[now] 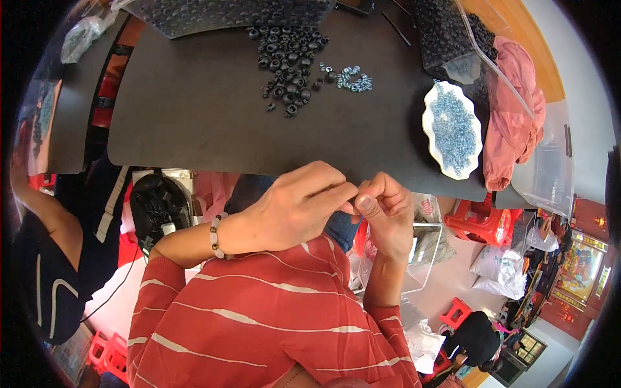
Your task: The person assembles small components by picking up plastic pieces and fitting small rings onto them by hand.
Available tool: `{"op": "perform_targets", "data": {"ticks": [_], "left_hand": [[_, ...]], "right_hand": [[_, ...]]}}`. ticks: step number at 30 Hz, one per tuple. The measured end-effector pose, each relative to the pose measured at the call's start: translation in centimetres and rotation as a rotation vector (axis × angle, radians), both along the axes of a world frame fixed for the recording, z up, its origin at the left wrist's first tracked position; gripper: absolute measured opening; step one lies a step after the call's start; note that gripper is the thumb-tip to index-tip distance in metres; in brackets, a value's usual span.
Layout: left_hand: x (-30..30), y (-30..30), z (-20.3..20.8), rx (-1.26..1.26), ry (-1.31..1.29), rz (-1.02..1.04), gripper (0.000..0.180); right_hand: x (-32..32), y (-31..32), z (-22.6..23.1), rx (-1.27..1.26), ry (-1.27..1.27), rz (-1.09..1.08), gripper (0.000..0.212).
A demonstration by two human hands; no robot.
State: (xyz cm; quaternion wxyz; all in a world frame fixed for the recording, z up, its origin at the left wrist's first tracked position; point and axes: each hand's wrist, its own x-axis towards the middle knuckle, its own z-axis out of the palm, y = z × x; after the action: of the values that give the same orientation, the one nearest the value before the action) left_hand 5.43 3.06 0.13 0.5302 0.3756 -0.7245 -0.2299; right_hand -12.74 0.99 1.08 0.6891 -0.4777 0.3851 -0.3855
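My left hand (301,204) and my right hand (387,213) meet at the front edge of the dark table, fingertips pinched close together. What they hold between them is too small and too hidden to make out. Beyond them on the tabletop lies a loose pile of black round beads (289,64). Just right of that pile sits a small group of blue-and-white striped beads (354,79). Farther right stands a white wavy-rimmed dish (429,123) holding many clear light-blue beads (455,132).
Clear plastic bins of black beads stand at the far edge (226,16) and far right (446,39). A pink cloth (514,123) drapes beside the right bin. A thin black rod (396,28) lies at the back. Another person's arm (48,210) is at left; a red stool (482,220) stands right.
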Motion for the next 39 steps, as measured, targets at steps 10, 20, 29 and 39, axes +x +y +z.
{"op": "perform_targets", "data": {"ticks": [10,20,29,39], "left_hand": [[-0.5,-0.5,0.0,-0.047,0.091,-0.002,0.035],[-0.2,-0.3,0.5,0.061,0.1,-0.079,0.035],[-0.2,0.9,-0.2,0.005,0.092,-0.037,0.032],[0.8,3.0,1.4,-0.149,0.145,-0.148,0.03]], "right_hand": [[0.0,-1.0,-0.1,0.169,-0.26,0.098,0.023],[-0.8,-1.5,-1.1,0.232,-0.31,0.34,0.047],[-0.2,-0.6,0.1,0.284,-0.214,0.33,0.045],[0.5,2.0,3.1,0.25,-0.114,0.425,0.034]]}}
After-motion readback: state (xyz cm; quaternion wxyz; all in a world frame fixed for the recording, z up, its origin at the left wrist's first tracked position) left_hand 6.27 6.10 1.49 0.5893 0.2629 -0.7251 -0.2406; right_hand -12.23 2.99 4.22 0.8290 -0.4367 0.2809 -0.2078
